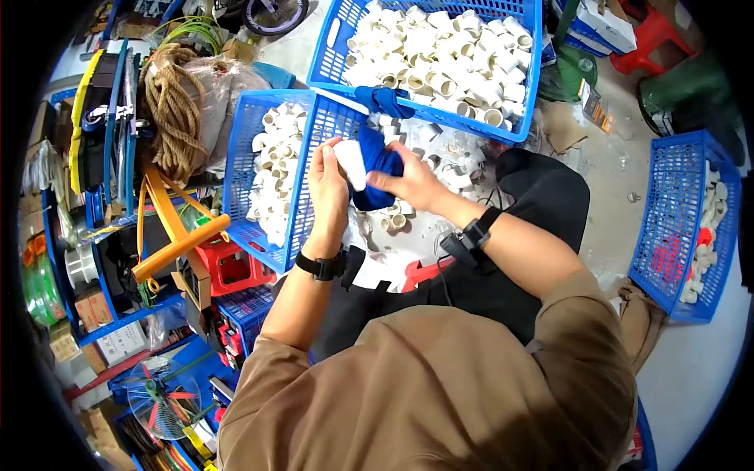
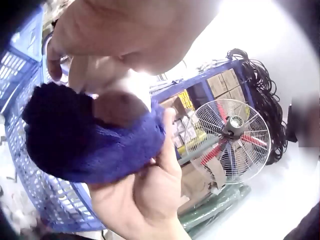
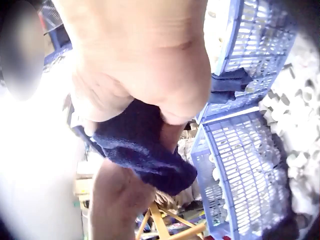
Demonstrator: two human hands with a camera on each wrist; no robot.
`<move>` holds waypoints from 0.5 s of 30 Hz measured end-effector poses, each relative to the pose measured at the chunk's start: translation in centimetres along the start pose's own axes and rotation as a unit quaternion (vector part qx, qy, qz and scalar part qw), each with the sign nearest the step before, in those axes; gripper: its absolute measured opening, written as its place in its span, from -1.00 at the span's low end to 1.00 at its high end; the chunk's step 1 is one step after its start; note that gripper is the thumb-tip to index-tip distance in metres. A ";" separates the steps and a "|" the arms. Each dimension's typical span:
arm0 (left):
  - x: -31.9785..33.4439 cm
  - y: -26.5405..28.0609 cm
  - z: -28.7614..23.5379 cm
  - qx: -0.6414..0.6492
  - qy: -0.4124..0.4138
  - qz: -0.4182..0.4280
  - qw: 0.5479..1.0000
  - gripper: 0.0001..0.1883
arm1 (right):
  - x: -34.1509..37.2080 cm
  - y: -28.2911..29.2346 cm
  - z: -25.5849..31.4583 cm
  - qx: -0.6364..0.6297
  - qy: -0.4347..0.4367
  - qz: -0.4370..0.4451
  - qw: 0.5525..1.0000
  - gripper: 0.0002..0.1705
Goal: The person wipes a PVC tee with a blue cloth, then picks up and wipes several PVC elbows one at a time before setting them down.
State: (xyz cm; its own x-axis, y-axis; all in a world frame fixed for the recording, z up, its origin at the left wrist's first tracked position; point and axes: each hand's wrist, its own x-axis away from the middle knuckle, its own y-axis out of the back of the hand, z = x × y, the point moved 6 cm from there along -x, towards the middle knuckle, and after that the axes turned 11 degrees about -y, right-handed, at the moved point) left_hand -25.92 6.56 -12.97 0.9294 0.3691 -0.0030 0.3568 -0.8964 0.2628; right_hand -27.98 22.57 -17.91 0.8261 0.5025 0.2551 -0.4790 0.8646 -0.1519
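Observation:
My left hand [image 1: 327, 187] grips a white plastic pipe fitting [image 1: 353, 164], thumb and fingers at its edge. A dark blue towel-like cloth [image 1: 380, 163] is bunched in my right hand [image 1: 414, 183], pressed against the fitting's right side. In the left wrist view the cloth [image 2: 105, 150] wraps around the fitting's lower end, and the right hand [image 2: 145, 195] cups it from below. Seen from the right wrist, a fold of cloth [image 3: 150, 155] hangs from the right hand [image 3: 145, 65], hiding most of the fitting. The hands are close together above the lap.
A large blue crate [image 1: 463, 123] and a smaller blue crate [image 1: 320, 129], both full of white fittings, stand ahead. Another blue cloth [image 1: 383, 100] hangs over the rim. Loose fittings [image 1: 393, 222] lie on plastic below. A third crate [image 1: 667, 220] stands right; a yellow stand [image 1: 177, 231] left.

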 end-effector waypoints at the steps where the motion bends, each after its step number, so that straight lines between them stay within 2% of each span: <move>1: -0.3 0.0 1.3 0.050 -0.003 0.005 0.999 -0.55 | 0.6 0.0 -0.1 0.023 0.031 -0.017 0.999 -0.07; 2: -0.5 0.1 2.7 0.098 -0.006 0.009 0.995 -0.50 | 0.6 -0.2 -0.2 -0.011 0.046 -0.004 0.999 -0.21; 3: 1.1 -1.8 -0.2 0.199 0.045 0.074 0.976 -0.42 | 0.7 0.0 -0.1 -0.068 0.051 0.009 0.996 -0.27; 4: 1.6 -2.3 -0.7 0.245 0.014 0.114 0.963 -0.36 | 0.7 0.3 0.0 -0.125 0.056 0.020 0.990 -0.33; 5: 1.7 -2.6 -1.0 0.219 -0.004 0.140 0.966 -0.29 | 1.1 0.8 0.7 -0.124 0.077 0.009 0.989 -0.39; 6: 1.8 -2.6 -1.5 0.191 -0.021 0.163 0.968 -0.19 | 1.1 0.9 0.7 -0.136 0.093 -0.010 0.986 -0.36; 7: 1.7 -2.4 -1.7 0.176 -0.004 0.173 0.969 -0.01 | 1.5 1.0 0.8 -0.109 0.085 -0.050 0.989 -0.33; 8: 1.4 -2.4 -2.4 0.130 -0.052 0.209 0.968 0.11 | 1.9 1.3 1.1 -0.080 0.079 -0.090 0.990 -0.29; 9: 1.7 -2.9 -3.7 0.124 -0.065 0.240 0.961 0.18 | 1.7 1.2 0.8 -0.080 0.079 -0.088 0.990 -0.29; 11: 2.4 -3.7 -5.9 0.099 -0.063 0.303 0.946 0.33 | 0.9 0.4 -0.6 -0.261 0.030 -0.004 0.965 -0.16; 12: 2.2 -3.7 -5.6 0.099 -0.061 0.302 0.946 0.33 | 0.9 0.4 -0.9 -0.261 0.028 -0.004 0.965 -0.16; 13: 1.8 -3.7 -5.4 0.076 -0.113 0.312 0.940 0.34 | 0.9 -0.3 -0.9 -0.304 0.029 0.078 0.949 -0.13; 14: 1.3 -3.7 -5.4 0.053 -0.165 0.322 0.931 0.35 | 1.0 -0.9 -0.7 -0.344 0.031 0.159 0.925 -0.10; 15: 0.5 -3.2 -5.1 0.009 -0.170 0.333 0.927 0.43 | 1.5 -1.5 -1.0 -0.428 -0.025 0.201 0.881 -0.11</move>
State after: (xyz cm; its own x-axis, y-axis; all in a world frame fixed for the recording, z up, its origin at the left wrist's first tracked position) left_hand -27.09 10.88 -8.86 0.9189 -0.3644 -0.1510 -0.3086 -0.9026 0.3002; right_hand -25.69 22.00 -18.28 0.6174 0.7847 0.0549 -0.3123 0.3085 -0.8985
